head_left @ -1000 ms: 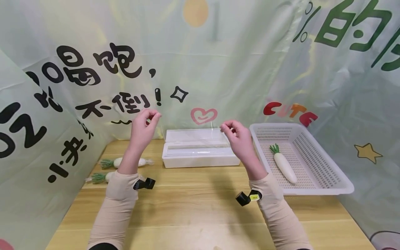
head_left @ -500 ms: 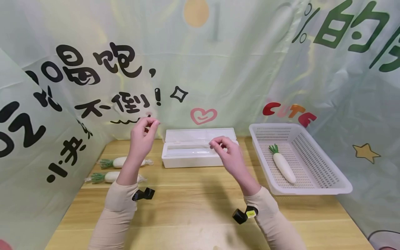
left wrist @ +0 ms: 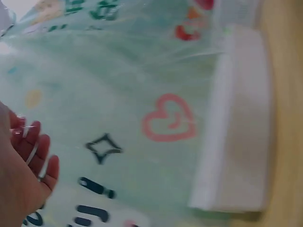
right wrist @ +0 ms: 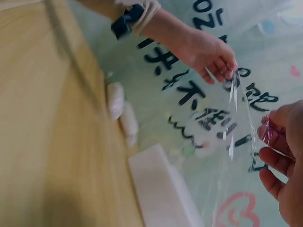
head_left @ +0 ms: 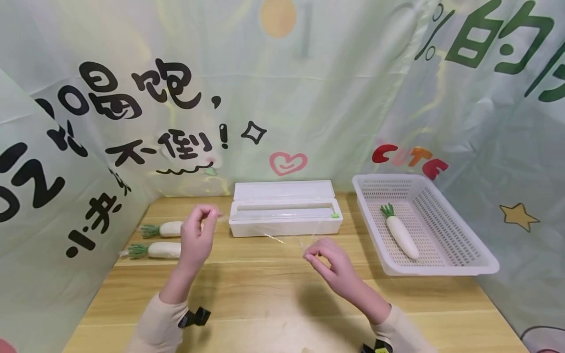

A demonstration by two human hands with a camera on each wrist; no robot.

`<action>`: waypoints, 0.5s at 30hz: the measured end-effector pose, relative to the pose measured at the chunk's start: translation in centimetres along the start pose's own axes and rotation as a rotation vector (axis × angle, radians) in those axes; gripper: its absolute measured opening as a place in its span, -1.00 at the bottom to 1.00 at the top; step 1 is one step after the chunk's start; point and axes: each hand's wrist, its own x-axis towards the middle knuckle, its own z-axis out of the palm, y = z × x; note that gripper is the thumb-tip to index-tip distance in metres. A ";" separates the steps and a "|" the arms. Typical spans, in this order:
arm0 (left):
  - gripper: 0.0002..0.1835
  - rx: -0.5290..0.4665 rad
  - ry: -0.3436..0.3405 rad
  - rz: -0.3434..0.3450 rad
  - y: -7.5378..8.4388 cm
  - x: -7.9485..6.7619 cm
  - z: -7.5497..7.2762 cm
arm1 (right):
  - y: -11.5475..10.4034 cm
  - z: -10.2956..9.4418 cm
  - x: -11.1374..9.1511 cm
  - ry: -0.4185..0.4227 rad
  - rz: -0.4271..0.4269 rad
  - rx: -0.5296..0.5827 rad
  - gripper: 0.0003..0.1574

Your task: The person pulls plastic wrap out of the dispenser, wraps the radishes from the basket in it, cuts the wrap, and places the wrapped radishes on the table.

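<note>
Between both hands stretches a sheet of clear plastic wrap (right wrist: 232,137), faint in the head view. My left hand (head_left: 197,235) pinches one corner between thumb and forefinger, above the table's left part. Lower and nearer, my right hand (head_left: 335,267) pinches the other corner the same way. Behind them a white wrap dispenser box (head_left: 284,227) stands with its lid raised, a green slider at its right end. Two white radishes (head_left: 164,250) in clear wrap lie on the left, partly hidden by the left hand. A bare white radish (head_left: 401,237) lies in the white basket (head_left: 441,270).
The wooden table (head_left: 265,314) carries everything. A printed cloth backdrop (head_left: 326,98) rises right behind the box and along both sides. The basket takes up the table's right rear.
Both hands have come down and back toward the body, drawing the plastic wrap away from the dispenser box. The right hand has moved left and then ended nearer the front.
</note>
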 end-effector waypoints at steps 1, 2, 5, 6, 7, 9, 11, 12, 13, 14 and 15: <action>-0.89 -0.032 -0.005 0.029 -0.2 -0.8 -0.1 | 0.0 -0.3 -0.5 -0.020 -0.027 -0.009 -0.73; -0.89 -0.062 -0.013 0.062 -0.4 -1.6 -0.2 | 0.0 -0.6 -0.9 -0.039 -0.049 -0.018 -0.74; -0.85 -0.091 -0.056 0.146 -1.0 -3.7 -0.7 | 0.1 -1.5 -2.2 -0.084 -0.118 -0.046 -0.80; -0.83 -0.078 -0.070 0.178 -1.1 -4.3 -0.8 | 0.1 -1.8 -2.5 -0.094 -0.139 -0.056 -0.84; -0.81 -0.059 -0.087 0.205 -1.3 -4.9 -1.0 | 0.2 -2.1 -2.9 -0.101 -0.161 -0.067 -0.89; -0.80 -0.015 -0.128 0.256 -1.5 -6.1 -1.3 | 0.4 -2.5 -3.6 -0.104 -0.211 -0.097 -0.92; -0.82 0.027 -0.183 0.307 -1.6 -7.1 -1.5 | 0.6 -3.0 -4.3 -0.111 -0.253 -0.139 -0.83; -0.84 0.038 -0.213 0.339 -1.7 -7.6 -1.7 | 0.8 -3.2 -4.7 -0.115 -0.273 -0.159 -0.78; -0.88 0.048 -0.245 0.372 -1.8 -8.0 -1.8 | 0.9 -3.4 -5.0 -0.124 -0.287 -0.181 -0.75; -0.91 0.062 -0.275 0.407 -1.8 -8.4 -1.9 | 1.0 -3.7 -5.3 -0.134 -0.303 -0.198 -0.73; -0.95 0.082 -0.306 0.441 -1.9 -8.8 -2.1 | 1.2 -3.9 -5.6 -0.151 -0.310 -0.211 -0.71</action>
